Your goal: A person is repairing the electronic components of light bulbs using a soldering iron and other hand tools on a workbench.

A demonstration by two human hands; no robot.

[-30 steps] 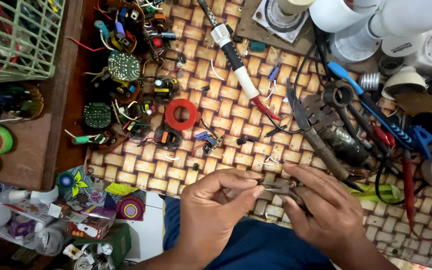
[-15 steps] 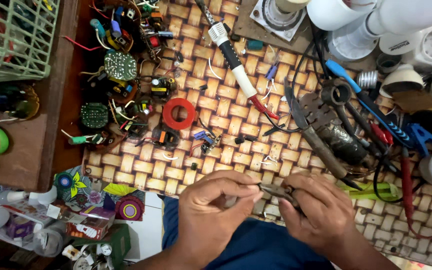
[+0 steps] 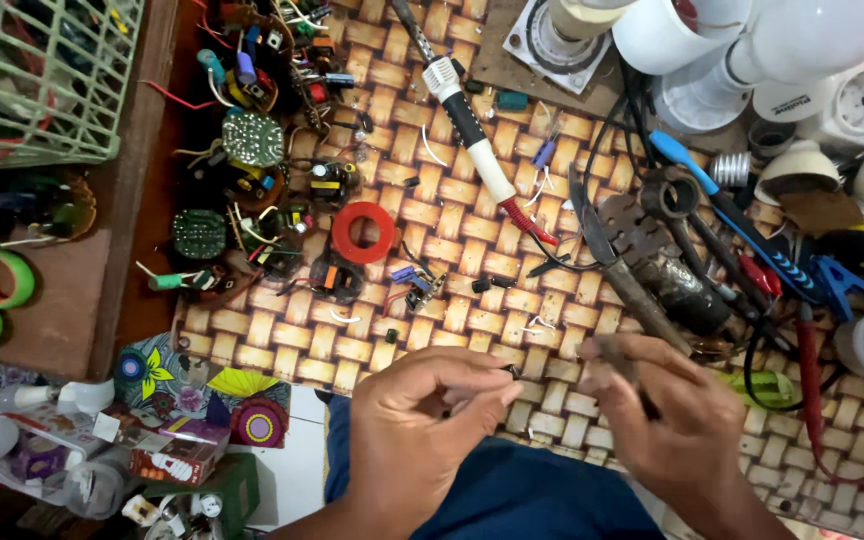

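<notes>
hands now parted, right hand gripping tool.

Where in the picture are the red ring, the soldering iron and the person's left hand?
red ring (image 3: 363, 232): head view, on its red band, left side.
soldering iron (image 3: 472, 130): head view, on its black handle.
left hand (image 3: 422, 420): head view, on the back of the hand.

The tiny dark part pinched at the left hand fingertips is too small to identify; the right hand hides most of its slim tool.
</notes>
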